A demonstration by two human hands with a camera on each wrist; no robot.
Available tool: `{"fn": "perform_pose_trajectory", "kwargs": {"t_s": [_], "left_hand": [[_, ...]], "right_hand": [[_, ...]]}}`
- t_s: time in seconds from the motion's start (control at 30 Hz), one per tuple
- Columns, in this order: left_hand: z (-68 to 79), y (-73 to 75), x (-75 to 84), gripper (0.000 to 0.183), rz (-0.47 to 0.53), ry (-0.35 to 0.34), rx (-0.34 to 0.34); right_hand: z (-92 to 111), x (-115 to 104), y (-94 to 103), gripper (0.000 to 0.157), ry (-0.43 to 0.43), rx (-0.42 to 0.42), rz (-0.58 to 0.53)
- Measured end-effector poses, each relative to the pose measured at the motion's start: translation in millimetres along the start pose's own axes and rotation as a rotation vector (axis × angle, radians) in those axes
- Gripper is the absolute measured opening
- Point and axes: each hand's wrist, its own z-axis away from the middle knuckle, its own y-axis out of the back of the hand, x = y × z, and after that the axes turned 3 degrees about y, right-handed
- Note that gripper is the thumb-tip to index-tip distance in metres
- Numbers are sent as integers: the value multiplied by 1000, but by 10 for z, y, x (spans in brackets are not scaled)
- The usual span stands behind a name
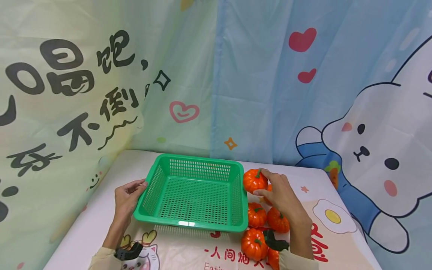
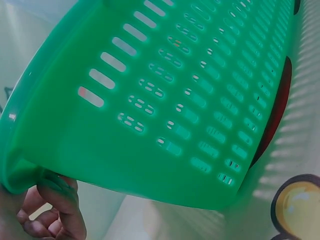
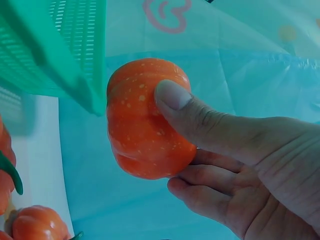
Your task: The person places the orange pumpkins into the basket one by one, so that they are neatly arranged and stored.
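A green plastic basket [image 1: 216,226] with slotted walls stands tilted over the table, nothing inside it. My left hand [image 1: 129,198] grips its left rim; in the left wrist view the fingers [image 2: 65,205] curl under the basket's lip [image 2: 20,155]. Beside the right rim, my right hand [image 1: 283,195] holds a small orange pumpkin [image 1: 253,182] with a green stem. The right wrist view shows the thumb [image 3: 175,97] pressed on the pumpkin's [image 3: 132,135] speckled side, the other fingers behind it.
Several more orange pumpkins lie right of the basket, among them one near the front [image 1: 254,243] and one under my right wrist [image 1: 278,220]. The table [image 1: 141,161] has a printed cover. A patterned curtain [image 1: 249,93] hangs behind it.
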Motion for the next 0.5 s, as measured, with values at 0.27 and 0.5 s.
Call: {"fn": "perform_pose_trajectory", "kwargs": {"t_s": [0.27,0.5], "left_hand": [[2,-3,-1,37,-5,5,-1],[-6,-4,-15,38,4,-4,-1]], "right_hand": [[-21,-66,-57,72,57,5,-15],[-50,-159,-128,75,60,-9,-38]]}}
